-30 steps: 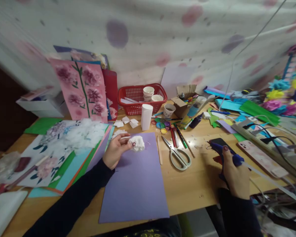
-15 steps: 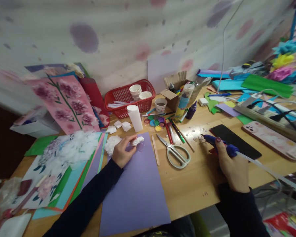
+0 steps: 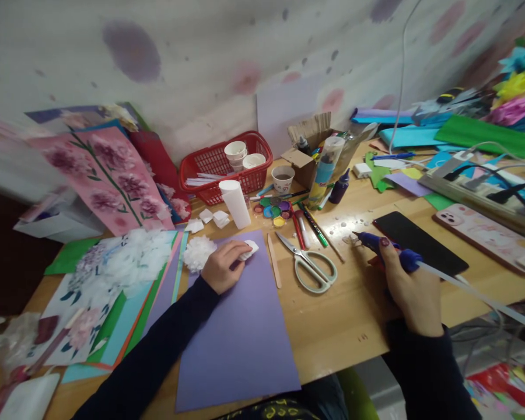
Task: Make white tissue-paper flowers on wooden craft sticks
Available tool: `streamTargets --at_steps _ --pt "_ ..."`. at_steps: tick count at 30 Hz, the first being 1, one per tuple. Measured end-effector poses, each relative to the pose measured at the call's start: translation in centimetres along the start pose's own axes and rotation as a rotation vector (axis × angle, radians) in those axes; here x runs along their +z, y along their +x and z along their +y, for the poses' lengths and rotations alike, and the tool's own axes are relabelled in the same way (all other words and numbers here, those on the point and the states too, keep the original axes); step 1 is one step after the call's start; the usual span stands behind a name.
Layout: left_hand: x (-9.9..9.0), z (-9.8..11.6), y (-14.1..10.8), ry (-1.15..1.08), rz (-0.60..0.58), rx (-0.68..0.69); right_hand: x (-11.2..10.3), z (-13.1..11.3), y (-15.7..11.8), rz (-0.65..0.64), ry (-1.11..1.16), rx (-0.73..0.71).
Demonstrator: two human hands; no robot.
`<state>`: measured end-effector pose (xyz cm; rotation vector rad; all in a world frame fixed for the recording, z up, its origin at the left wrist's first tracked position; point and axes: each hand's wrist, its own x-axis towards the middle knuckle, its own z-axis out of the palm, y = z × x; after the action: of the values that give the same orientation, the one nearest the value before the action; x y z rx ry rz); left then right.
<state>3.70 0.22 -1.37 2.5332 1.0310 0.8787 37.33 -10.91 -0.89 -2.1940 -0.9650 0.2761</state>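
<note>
A small white crumpled paper piece (image 3: 249,251) is under the fingertips of my left hand (image 3: 224,267), against the top part of a purple sheet (image 3: 245,338). Just left of that hand, a fluffy white paper flower (image 3: 198,253) lies at the sheet's upper left corner. My right hand (image 3: 413,291) is wrapped round a blue hot glue gun (image 3: 409,260), its nozzle pointing left over the wood and a clear glue stick coming out of its back. Between the hands lie scissors (image 3: 315,269) and a wooden craft stick (image 3: 274,261).
Behind the sheet stand a white paper roll (image 3: 235,204), a red basket (image 3: 188,169) with cups, and a paper cup (image 3: 283,179) holding dark liquid. Two phones, one a black phone (image 3: 420,242), and a power strip (image 3: 464,192) lie right. Coloured papers (image 3: 126,326) are stacked left.
My left hand has lowered the white paper piece onto the purple sheet and presses it, fingers flatter than before. My right hand keeps the glue gun in nearly the same place. The view has shifted slightly.
</note>
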Motion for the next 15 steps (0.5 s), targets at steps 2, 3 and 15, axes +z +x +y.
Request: streamTargets --at_steps 2,3,15 --pt "0.1 0.1 -0.1 -0.004 -0.005 0.023 0.0 -0.1 0.0 -0.007 -0.001 0.004" --pt "0.2 0.2 -0.1 -0.005 -0.001 0.027 0.0 -0.1 0.0 -0.008 -0.006 0.011" --pt "0.4 0.6 -1.2 0.012 -0.005 0.054 0.1 0.1 0.2 -0.011 -0.024 -0.024"
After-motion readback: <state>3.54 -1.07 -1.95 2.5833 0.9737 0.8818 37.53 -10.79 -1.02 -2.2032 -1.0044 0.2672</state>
